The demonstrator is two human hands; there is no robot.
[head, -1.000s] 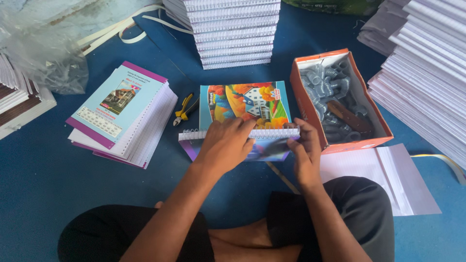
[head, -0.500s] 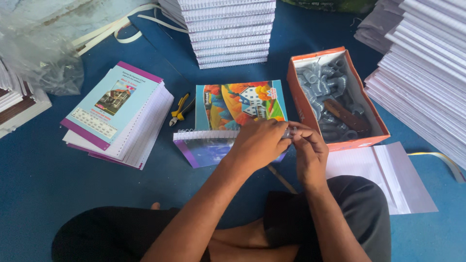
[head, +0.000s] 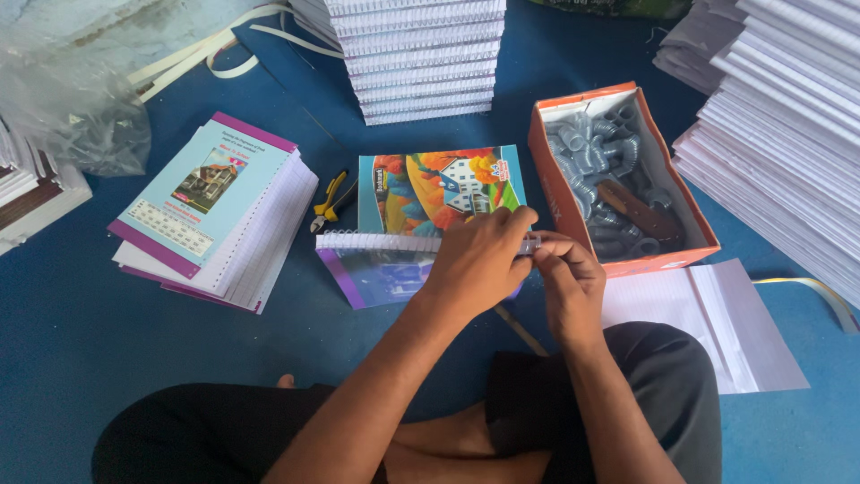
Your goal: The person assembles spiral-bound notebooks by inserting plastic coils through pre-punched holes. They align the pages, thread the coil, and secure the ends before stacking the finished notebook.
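Whereas the left hand (head: 479, 260) lay flat on the spiral-bound notebook with the colourful painted-house cover (head: 430, 206) one second ago, it now rests further right, curled over the right end of the white wire spiral binding (head: 376, 242), and the right hand (head: 566, 282) has closed in until both hands meet there. This shift suggests that work has moved from steadying the book to finishing the coil's end. The fingers of the left hand are bent and pressed together over the coil end; the fingers of the right hand pinch the protruding tip of the wire, thumb against forefinger. Reading from left to right: a crumpled clear plastic sheet (head: 81, 99) lies at the far left, near a fanned stack of unbound ruled notebooks with pale blue and purple covers (head: 210, 211). A pair of yellow-handled cutting pliers (head: 330, 202) lies on the blue floor (head: 90, 341), just beside the notebook's left edge. The notebook lies open-folded directly in front of the person's crossed legs, its glossy cover up, the coil running across its near edge, a purple-tinted back cover showing below. Behind it stands a tall pile of white spiral-bound books (head: 421, 58). To the right, an orange cardboard box of grey wire coils (head: 618, 175) sits near loose ruled sheets (head: 717, 314) and further stacked paper blocks (head: 788, 125).
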